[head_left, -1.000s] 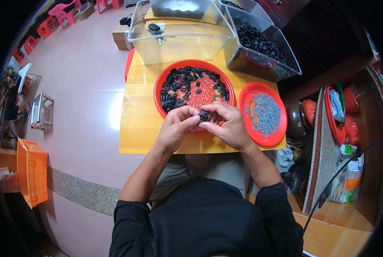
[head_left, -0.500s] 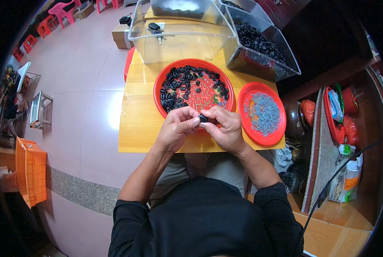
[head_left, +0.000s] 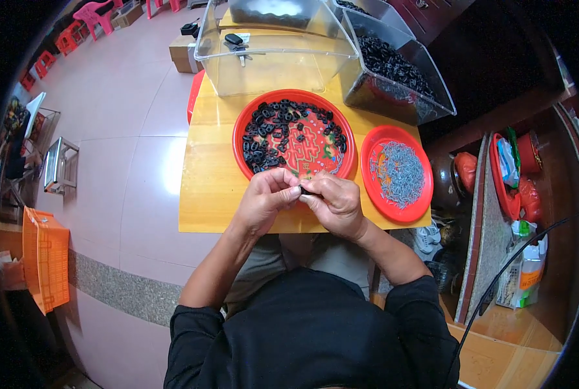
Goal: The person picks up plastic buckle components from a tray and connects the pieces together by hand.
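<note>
Head view: black part pinched between two hands

One small black part is near the center of the frame, just in front of the near rim of a red round tray. Fingers cover most of it, so its shape cannot be made out. The left hand grips it between thumb and forefinger from the left; the right hand closes on it from the right, thumb below and fingers curled above. The fingertips of both hands meet at the part.

Above the hands, the round tray holds many loose black rings, heaped along its left and upper sides, with patterned red bottom showing at the middle. Right of center, a red plate carries a pile of gray pins. Both stand on a yellow table.

At the top of the frame is a clear bin, with keys seen at its left side. Beside it, at upper right, a second bin contains a mass of black pieces. A cardboard box is at upper left of the table.

Farther out, a metal stool stands at left, and an orange crate sits at lower left. Along the right edge, shelves hold red bags; a black cable crosses there.
</note>
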Tool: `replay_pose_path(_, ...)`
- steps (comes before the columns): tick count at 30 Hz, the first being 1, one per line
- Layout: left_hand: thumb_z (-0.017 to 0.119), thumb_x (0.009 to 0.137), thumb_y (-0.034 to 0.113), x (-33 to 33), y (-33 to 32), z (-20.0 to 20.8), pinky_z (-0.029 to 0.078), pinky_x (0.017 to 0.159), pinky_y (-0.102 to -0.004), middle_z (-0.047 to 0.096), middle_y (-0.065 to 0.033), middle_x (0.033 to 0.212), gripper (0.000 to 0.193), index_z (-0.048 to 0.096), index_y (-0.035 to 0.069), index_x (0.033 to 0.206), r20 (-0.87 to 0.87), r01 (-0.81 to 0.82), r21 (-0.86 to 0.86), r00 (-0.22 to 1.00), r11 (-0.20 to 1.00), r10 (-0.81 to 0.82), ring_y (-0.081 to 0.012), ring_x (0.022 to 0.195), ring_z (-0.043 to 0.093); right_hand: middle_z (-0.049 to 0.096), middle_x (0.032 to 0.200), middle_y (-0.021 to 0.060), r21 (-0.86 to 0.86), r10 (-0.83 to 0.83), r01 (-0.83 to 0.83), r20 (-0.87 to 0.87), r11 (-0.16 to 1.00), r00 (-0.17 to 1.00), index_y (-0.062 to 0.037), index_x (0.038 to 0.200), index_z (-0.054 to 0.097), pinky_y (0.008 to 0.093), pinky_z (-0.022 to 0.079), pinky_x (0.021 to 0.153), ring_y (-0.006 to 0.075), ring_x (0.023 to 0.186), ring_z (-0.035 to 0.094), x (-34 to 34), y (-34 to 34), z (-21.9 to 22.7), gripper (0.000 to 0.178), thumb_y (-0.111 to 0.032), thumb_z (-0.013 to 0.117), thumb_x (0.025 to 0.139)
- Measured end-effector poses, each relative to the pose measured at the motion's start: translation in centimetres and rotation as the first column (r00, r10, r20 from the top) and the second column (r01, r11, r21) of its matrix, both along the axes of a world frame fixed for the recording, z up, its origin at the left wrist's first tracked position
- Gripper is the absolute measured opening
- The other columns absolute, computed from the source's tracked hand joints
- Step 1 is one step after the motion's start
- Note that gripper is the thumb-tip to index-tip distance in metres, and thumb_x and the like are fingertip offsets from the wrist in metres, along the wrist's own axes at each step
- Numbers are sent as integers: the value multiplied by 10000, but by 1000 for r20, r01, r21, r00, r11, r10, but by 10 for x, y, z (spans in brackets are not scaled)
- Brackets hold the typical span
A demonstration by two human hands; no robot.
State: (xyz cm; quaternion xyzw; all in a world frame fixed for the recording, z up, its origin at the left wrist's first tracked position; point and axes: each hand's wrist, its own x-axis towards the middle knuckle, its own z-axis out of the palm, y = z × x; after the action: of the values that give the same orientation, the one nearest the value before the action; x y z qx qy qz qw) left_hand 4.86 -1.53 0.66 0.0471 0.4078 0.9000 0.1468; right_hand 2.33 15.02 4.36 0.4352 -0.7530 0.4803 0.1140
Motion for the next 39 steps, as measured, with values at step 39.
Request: replay_pose_path(39,592,767,-26,6,-22,-14,427,574,-263,534,-85,715,52,569,1,804,-672,-774,-599,626,205,396,-167,625,527,556,826,163,574,-186,298,-246,763,951,-8,773,531,431,473,612,341,719,579,-114,-6,-33,108,-101,584,761)
